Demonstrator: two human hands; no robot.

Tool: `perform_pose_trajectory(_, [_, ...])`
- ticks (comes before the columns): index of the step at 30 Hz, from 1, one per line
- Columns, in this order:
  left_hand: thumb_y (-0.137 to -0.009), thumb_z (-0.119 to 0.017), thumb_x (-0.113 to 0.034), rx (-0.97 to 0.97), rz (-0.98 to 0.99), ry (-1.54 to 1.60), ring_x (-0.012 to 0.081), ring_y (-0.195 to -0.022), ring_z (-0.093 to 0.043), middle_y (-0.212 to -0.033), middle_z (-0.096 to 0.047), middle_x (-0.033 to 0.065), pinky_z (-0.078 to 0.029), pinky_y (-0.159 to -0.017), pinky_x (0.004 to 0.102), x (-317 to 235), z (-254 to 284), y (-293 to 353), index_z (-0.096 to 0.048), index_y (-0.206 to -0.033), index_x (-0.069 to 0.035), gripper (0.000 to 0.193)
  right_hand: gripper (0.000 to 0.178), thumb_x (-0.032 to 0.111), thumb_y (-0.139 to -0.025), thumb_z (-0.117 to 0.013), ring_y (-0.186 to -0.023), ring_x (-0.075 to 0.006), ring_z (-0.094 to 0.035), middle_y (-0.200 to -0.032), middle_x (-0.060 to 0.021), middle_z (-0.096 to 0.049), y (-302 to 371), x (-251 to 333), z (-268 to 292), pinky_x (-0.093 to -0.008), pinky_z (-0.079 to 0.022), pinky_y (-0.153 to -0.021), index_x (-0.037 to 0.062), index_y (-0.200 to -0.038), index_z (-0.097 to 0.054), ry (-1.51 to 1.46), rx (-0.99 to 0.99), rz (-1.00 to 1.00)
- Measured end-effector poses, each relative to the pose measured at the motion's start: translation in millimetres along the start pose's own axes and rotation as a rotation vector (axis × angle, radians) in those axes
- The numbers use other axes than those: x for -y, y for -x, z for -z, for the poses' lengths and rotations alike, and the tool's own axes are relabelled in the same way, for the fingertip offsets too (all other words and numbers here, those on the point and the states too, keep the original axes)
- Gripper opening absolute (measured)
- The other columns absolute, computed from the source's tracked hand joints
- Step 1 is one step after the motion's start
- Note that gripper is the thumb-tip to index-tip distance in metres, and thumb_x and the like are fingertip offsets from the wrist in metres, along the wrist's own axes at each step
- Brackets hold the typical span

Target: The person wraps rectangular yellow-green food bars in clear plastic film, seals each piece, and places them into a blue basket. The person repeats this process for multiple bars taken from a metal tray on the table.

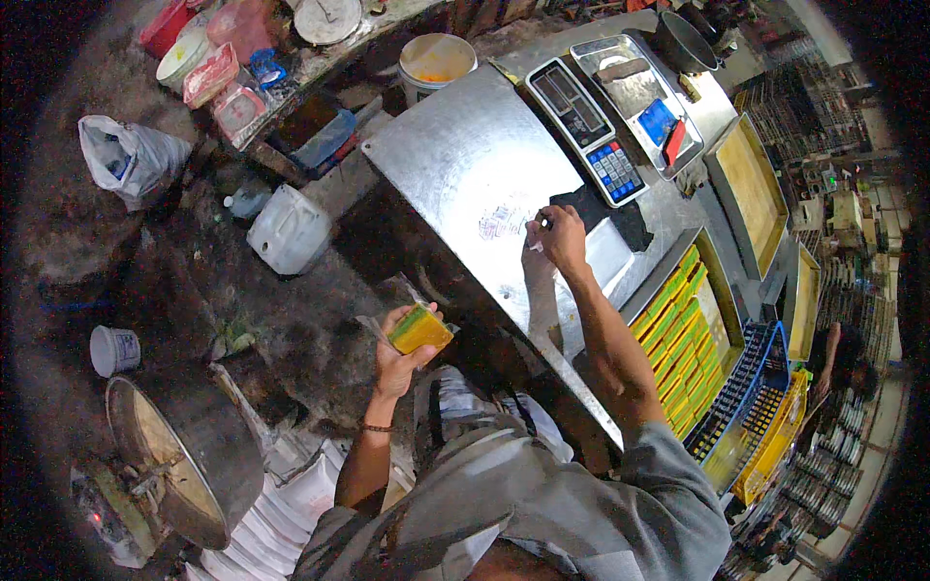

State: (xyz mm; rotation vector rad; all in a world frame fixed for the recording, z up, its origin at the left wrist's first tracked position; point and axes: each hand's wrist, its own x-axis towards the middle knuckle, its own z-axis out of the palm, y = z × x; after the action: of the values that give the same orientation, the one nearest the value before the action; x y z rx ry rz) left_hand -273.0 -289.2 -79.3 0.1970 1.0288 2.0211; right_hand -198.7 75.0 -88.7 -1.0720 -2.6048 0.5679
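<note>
Left hand (395,360) is wrapped around a yellow-orange rectangular block in clear plastic wrap (419,329), held up off the shiny steel worktable (455,165), probably so the wrap stays loose. Right hand (562,237) is stretched out onto the table, fingertips pinched on a small white scrap (534,232).

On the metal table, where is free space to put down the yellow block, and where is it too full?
The bare sheet of the metal table, between the bucket, the scale and the right hand, is free. A narrow strip near the table's lower edge also shows bare. Crowded: the tray packed with blocks. The left hand holds the yellow block.
</note>
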Motion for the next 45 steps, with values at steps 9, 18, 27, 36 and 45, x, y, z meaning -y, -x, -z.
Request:
perform_pose_trajectory(9, [-0.080,-0.084,-0.003,0.166,0.084,-0.174,0.0234,-0.130,-0.058,-0.143,-0.059,0.0130,-0.047,-0.110,0.0381,-13,-22,-23,-0.049,-0.142,-0.002,0.071,0.020,0.026,-0.084,-0.080,-0.072,-0.0284,-0.072,-0.080,-0.0159,-0.075,-3,-9,20,-0.0407,-0.057,-0.069,0.0063,-0.086,-0.080,-0.293,0.105,-0.240])
perform_pose_trajectory(18, [-0.079,-0.086,-0.007,0.707,0.255,-0.002,0.0241,-0.129,-0.060,-0.148,-0.054,0.0097,-0.047,-0.110,0.0370,-27,-164,-86,-0.044,-0.151,-0.001,0.084,0.027,0.021,-0.075,-0.092,-0.069,-0.0124,-0.064,-0.074,-0.0034,-0.072,75,51,167,-0.0306,-0.052,-0.067,0.0013,-0.086,-0.079,-0.684,0.286,-0.319])
perform_pose_trajectory(27, [-0.076,-0.089,-0.010,1.018,0.163,-0.427,0.0182,-0.110,-0.068,-0.131,-0.066,0.0104,-0.051,-0.099,0.0298,-9,-248,-76,-0.059,-0.137,0.000,0.069,0.011,0.013,-0.081,-0.083,-0.086,-0.0137,-0.064,-0.091,-0.0054,-0.071,166,1,293,-0.0278,-0.051,-0.078,0.0043,-0.087,-0.079,-0.594,-0.141,-0.253])
perform_pose_trajectory(36, [-0.078,-0.081,-0.011,1.106,-0.365,-1.082,0.0375,-0.105,-0.072,-0.114,-0.072,0.0229,-0.057,-0.089,0.0426,4,-312,-47,-0.063,-0.128,-0.003,0.054,0.019,0.021,-0.072,-0.091,-0.120,-0.0245,-0.059,-0.122,-0.0116,-0.066,231,25,319,-0.0388,-0.045,-0.102,0.0090,-0.084,-0.083,-0.412,-0.162,-0.261])
perform_pose_trajectory(45, [-0.075,-0.073,-0.002,1.206,-0.461,-1.183,0.0426,-0.103,-0.067,-0.112,-0.069,0.0229,-0.055,-0.088,0.0489,33,-341,-24,-0.061,-0.123,0.000,0.050,0.022,0.025,-0.072,-0.091,-0.123,-0.0262,-0.059,-0.127,-0.0118,-0.066,255,-7,323,-0.0409,-0.045,-0.104,0.0117,-0.088,-0.084,-0.532,0.011,-0.332])
